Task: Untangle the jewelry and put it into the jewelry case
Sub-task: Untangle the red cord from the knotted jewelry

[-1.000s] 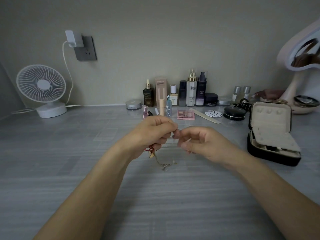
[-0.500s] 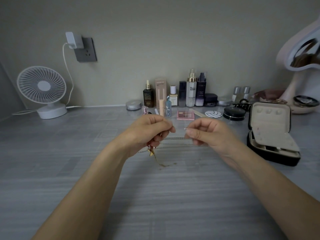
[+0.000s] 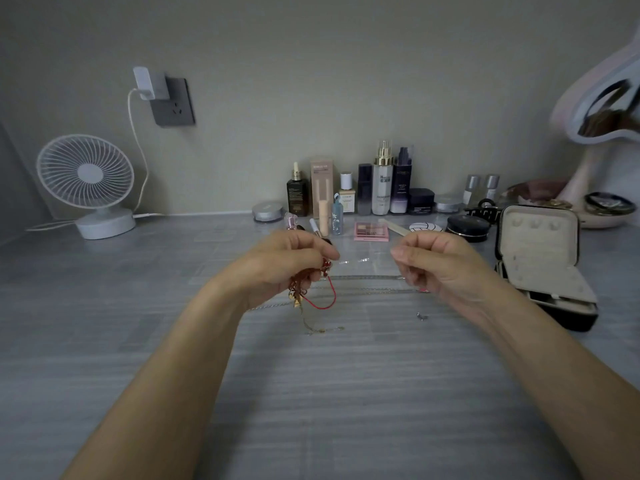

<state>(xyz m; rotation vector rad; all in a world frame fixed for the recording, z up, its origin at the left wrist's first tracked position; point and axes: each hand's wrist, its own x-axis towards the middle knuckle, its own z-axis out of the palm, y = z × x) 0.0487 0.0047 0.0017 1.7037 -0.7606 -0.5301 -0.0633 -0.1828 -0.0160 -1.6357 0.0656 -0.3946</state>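
Note:
My left hand (image 3: pixel 287 261) grips a tangled bundle of jewelry (image 3: pixel 304 289) above the grey table: a red cord loop, gold charms and thin chains that hang from it. My right hand (image 3: pixel 440 265) pinches the other end of a thin silver chain (image 3: pixel 363 278), which stretches taut between both hands. A gold chain end (image 3: pixel 325 330) trails onto the table below the bundle. The black jewelry case (image 3: pixel 540 265) stands open at the right, its beige lid upright, a short way right of my right hand.
A small silver piece (image 3: pixel 421 316) lies on the table near my right wrist. Cosmetic bottles (image 3: pixel 381 181), a pink palette (image 3: pixel 370 232) and compacts line the back. A white fan (image 3: pixel 86 185) stands back left, a mirror (image 3: pixel 599 112) back right.
My hands have pulled apart: the right hand moved right, and the silver chain is drawn out taut between them. The red cord loop now hangs free under my left hand.

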